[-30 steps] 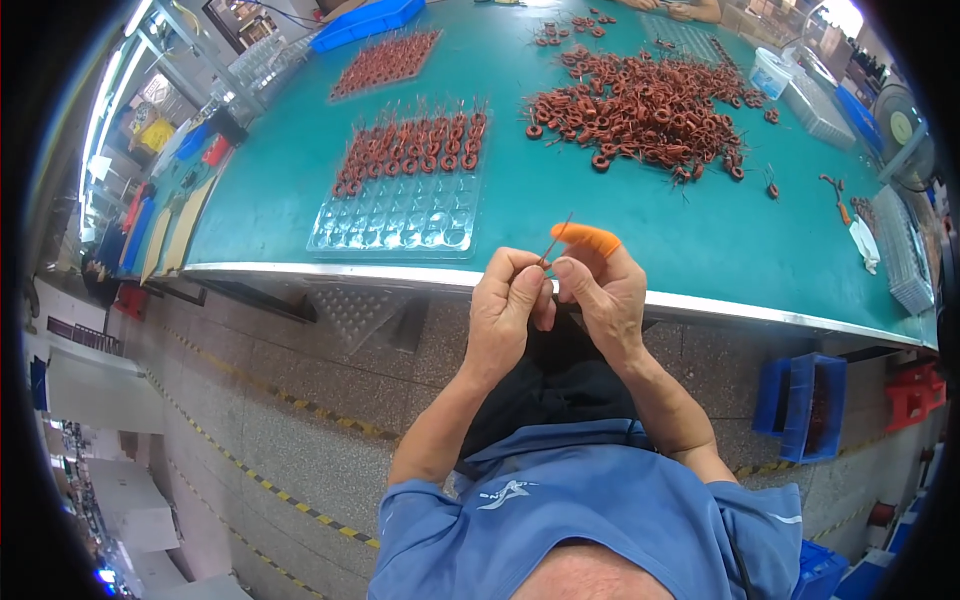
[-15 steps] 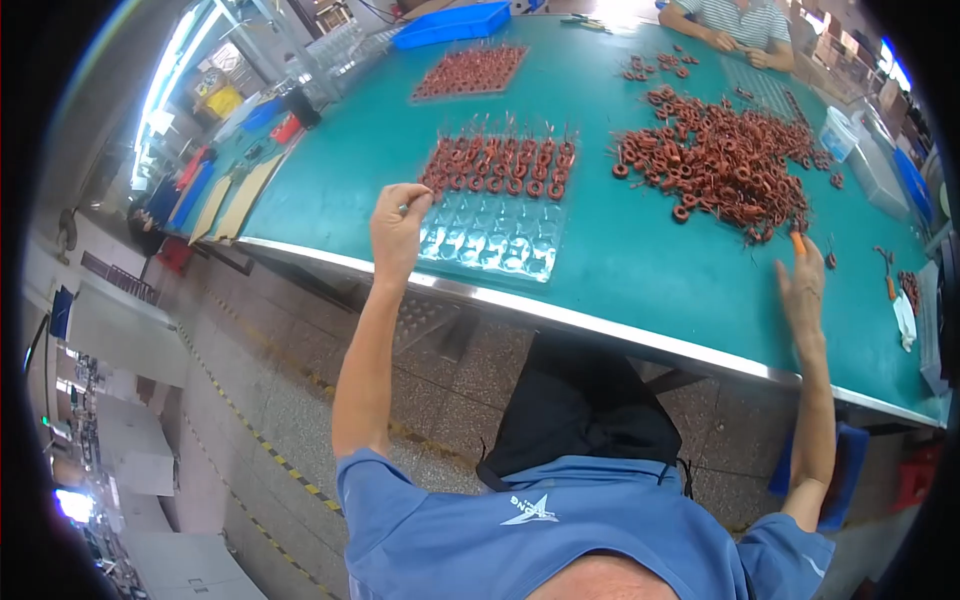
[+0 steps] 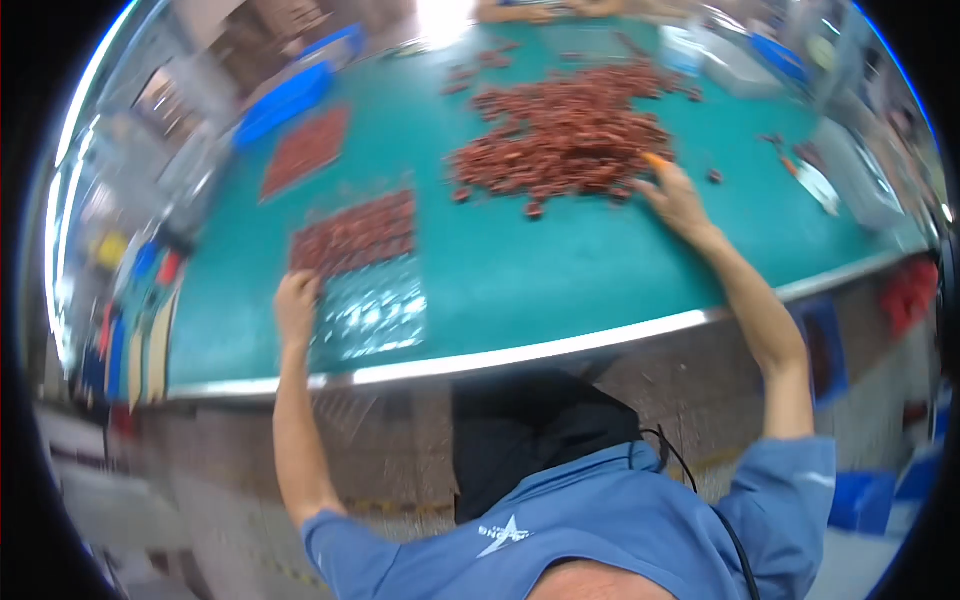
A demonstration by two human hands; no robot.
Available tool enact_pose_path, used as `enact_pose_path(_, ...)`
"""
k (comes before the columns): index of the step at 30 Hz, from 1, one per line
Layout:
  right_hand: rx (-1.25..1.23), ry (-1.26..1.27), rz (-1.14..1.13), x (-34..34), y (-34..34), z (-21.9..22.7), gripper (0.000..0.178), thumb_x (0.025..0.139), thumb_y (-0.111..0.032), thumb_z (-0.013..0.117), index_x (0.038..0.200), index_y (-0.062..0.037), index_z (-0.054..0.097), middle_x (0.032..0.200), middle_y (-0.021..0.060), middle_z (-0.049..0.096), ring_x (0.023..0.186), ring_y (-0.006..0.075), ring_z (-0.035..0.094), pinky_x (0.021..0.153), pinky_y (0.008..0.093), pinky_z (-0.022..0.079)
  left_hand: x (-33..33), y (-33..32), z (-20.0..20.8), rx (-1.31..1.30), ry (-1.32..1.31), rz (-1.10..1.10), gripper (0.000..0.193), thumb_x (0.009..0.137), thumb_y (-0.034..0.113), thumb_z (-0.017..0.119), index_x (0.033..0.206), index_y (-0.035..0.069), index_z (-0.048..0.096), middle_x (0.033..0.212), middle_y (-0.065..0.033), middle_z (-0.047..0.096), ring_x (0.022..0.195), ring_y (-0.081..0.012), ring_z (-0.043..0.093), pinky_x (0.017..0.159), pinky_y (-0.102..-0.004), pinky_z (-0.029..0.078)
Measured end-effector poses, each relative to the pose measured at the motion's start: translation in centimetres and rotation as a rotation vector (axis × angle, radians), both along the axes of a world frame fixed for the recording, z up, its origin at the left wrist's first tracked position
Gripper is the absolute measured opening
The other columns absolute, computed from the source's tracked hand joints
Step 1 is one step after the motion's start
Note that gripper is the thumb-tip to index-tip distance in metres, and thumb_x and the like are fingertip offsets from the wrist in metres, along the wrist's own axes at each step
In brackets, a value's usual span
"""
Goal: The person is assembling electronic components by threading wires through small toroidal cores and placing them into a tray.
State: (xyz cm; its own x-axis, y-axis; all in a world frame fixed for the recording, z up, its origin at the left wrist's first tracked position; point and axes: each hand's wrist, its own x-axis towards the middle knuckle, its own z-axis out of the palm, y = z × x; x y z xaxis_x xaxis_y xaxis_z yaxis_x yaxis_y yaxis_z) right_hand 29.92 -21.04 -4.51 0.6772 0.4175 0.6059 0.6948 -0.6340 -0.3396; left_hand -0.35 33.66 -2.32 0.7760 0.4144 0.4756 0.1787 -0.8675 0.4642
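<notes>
My left hand (image 3: 298,298) is at the left edge of a clear plastic tray (image 3: 370,318), its fingertips pinched together beside the last filled row. Blur hides what they hold, if anything. Red-brown wire-wound ring coils (image 3: 355,235) fill the tray's far half; the near pockets look bare and shiny. To the right, my right hand (image 3: 678,200) reaches to the near right edge of a large heap of the same coils (image 3: 570,130). Its thumb and index finger are apart, and something orange (image 3: 655,160) covers the index fingertip. No coil shows in that hand.
A second tray full of coils (image 3: 305,152) lies farther back, near a blue bin (image 3: 285,103). A loose coil (image 3: 714,176) and a white-and-orange item (image 3: 815,185) are right of my right hand. Another person's hands (image 3: 540,13) rest at the far edge.
The whole view has swung, so table and trays sit further left and lower. My left hand remains at the tray's edge; my right hand remains at the heap, its fingers now closer against the coils.
</notes>
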Motion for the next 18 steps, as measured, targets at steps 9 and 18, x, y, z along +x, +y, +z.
enact_pose_path(9,0.408,0.365,-0.09,-1.0,-0.2,1.0,0.05,0.089,-0.032,0.067,0.119,0.0053,0.054,0.089,0.0111,0.065,0.083,0.0184,0.063,0.076,0.0319,0.051,-1.2,-16.7,10.3,-0.395,-0.432,-0.193,0.026,0.091,0.013,0.058,0.111,-0.004,0.058,0.097,-0.0082,0.061,0.082,-0.0193,0.059,0.072,-0.0315,0.048)
enact_pose_path(18,0.366,0.192,-0.039,-1.0,2.2,0.1,0.036,0.084,-0.029,0.068,0.087,0.0046,0.056,0.079,0.0195,0.063,0.076,0.0327,0.063,0.071,0.0412,0.05,-11.0,-33.0,19.3,-0.473,-1.056,-1.298,0.021,0.093,0.019,0.055,0.114,0.016,0.057,0.119,0.0005,0.048,0.102,-0.0193,0.05,0.067,-0.0318,0.048)
